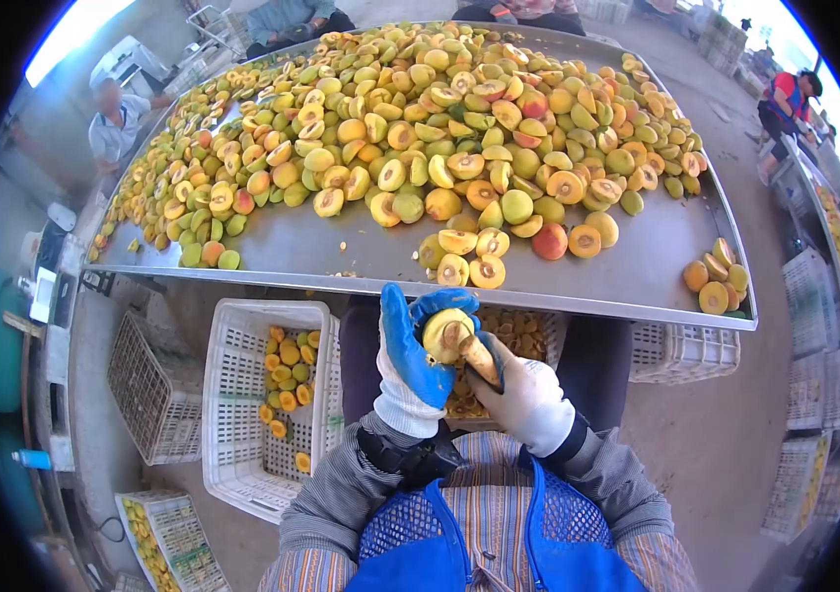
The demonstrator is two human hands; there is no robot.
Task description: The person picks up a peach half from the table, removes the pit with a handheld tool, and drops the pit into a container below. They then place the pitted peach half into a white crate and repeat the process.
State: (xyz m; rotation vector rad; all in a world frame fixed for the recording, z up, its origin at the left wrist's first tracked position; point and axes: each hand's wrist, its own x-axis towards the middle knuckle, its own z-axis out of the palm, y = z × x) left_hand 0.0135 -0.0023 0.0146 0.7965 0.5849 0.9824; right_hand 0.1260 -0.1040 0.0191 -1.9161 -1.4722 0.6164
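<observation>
My left hand, in a blue-coated white glove, is closed around a yellow peach half, its cut face turned up. In my right hand, gloved in white and grey, is a wooden-handled pitting tool. The tool's tip meets the cut face near the stone; the blade itself is hidden. Both hands are just off the near edge of a metal table. On it lies a big heap of halved peaches, several of them close to the near edge.
A white crate with some peach halves stands at my left. Below my hands is another container of fruit pieces. A small peach cluster sits at the table's right corner. Co-workers are at the left and right.
</observation>
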